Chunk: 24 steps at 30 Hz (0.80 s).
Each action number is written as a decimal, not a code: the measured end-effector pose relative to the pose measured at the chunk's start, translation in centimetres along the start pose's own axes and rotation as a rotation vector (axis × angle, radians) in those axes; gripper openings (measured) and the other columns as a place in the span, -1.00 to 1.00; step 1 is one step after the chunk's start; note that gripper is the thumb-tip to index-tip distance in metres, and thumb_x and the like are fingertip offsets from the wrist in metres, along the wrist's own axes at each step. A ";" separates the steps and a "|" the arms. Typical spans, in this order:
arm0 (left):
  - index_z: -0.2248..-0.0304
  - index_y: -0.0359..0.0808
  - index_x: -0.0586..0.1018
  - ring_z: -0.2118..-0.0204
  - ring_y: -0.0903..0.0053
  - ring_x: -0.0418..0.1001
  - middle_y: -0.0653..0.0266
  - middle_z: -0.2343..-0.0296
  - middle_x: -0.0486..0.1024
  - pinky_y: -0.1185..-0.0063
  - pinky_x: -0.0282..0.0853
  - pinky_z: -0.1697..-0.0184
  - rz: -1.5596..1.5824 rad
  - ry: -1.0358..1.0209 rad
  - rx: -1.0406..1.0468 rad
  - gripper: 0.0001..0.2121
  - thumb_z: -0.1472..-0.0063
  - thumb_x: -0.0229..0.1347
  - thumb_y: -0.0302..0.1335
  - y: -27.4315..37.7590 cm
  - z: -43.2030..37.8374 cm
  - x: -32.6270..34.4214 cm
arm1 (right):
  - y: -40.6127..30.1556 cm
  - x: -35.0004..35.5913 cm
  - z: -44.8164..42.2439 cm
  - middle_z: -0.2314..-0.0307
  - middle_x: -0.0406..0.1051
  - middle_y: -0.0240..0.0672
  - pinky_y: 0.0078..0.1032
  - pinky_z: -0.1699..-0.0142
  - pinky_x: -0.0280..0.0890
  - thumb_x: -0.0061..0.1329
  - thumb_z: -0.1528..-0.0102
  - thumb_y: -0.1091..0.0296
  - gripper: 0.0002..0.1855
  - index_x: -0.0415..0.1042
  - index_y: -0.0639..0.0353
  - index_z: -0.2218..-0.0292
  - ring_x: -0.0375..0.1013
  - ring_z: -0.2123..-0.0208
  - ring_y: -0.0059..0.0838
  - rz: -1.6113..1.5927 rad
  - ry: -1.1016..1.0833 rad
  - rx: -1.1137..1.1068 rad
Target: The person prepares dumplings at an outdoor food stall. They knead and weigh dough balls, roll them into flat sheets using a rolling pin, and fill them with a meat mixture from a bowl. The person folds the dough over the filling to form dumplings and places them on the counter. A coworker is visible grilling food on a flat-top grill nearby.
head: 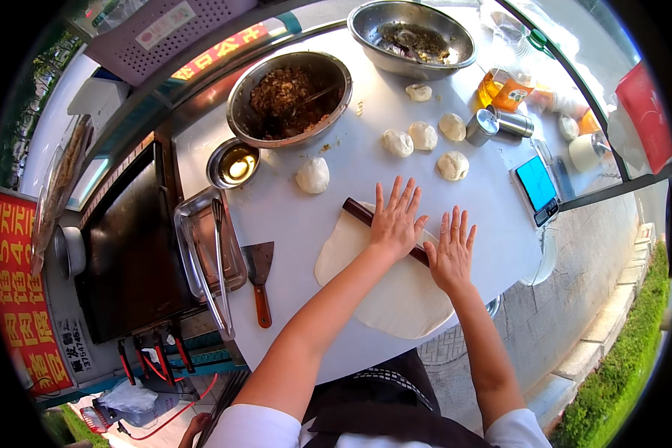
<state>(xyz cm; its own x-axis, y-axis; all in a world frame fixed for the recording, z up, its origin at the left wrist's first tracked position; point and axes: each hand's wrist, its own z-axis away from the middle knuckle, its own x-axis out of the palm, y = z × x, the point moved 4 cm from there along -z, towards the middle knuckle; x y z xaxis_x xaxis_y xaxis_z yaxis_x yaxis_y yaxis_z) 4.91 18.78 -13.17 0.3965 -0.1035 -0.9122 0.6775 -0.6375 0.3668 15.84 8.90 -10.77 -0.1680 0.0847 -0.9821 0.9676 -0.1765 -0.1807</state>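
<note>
A dark wooden rolling pin (360, 211) lies slantwise across a thin, flattened sheet of dough (400, 302) on the pale worktop. Flat on the pin, fingers spread, rests my left hand (397, 221). My right hand (452, 249), also spread, lies at the pin's lower right end, which it partly hides. Neither hand has its fingers closed around the pin. Beyond them are several dough balls, one of them (453, 166) just above my hands and another (313, 175) farther left.
At the back stand a steel bowl of meat filling (291, 101) and another steel bowl (411, 42). Leftward are an oil bowl (233, 163), a metal tray with tongs (238, 263), a scraper (261, 280) and a dark griddle (129, 241). Shakers (481, 127) and a phone (536, 183) lie right.
</note>
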 end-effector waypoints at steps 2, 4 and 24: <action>-0.22 -0.32 0.14 -0.34 0.26 -0.25 0.24 -0.26 -0.02 0.02 -0.39 -0.29 0.039 -0.076 -0.042 -0.38 -0.30 -0.16 -0.10 -0.6 4.9 -0.4 | -2.3 0.9 3.6 -0.26 -0.21 0.08 0.03 -0.32 -0.46 -0.06 -0.11 0.00 -0.11 -0.09 0.44 -0.22 -0.34 -0.33 0.01 -0.051 -0.111 -0.016; -0.22 -0.31 0.13 -0.34 0.27 -0.25 0.25 -0.26 -0.04 0.02 -0.39 -0.29 0.063 -0.148 -0.041 -0.37 -0.29 -0.13 -0.11 -1.0 10.1 -1.5 | -5.1 1.2 8.5 -0.25 -0.21 0.11 0.04 -0.32 -0.44 -0.01 -0.08 -0.01 -0.06 -0.12 0.47 -0.22 -0.32 -0.32 0.06 -0.136 -0.212 -0.020; -0.19 -0.35 0.18 -0.33 0.23 -0.17 0.19 -0.24 0.03 0.12 -0.33 -0.31 0.084 -0.225 0.052 -0.43 -0.32 -0.15 -0.16 -1.9 4.3 -3.0 | -4.5 0.4 4.4 -0.25 -0.22 0.12 -0.03 -0.34 -0.41 -0.04 -0.12 0.04 -0.10 -0.13 0.50 -0.22 -0.33 -0.32 0.07 -0.105 -0.141 -0.081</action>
<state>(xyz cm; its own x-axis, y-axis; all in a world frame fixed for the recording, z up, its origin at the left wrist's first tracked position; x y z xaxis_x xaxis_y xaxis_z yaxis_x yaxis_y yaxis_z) -0.24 17.05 -11.97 0.2982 -0.3214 -0.8988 0.6128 -0.6575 0.4384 10.62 5.37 -10.62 -0.2878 -0.0406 -0.9568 0.9545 -0.0939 -0.2831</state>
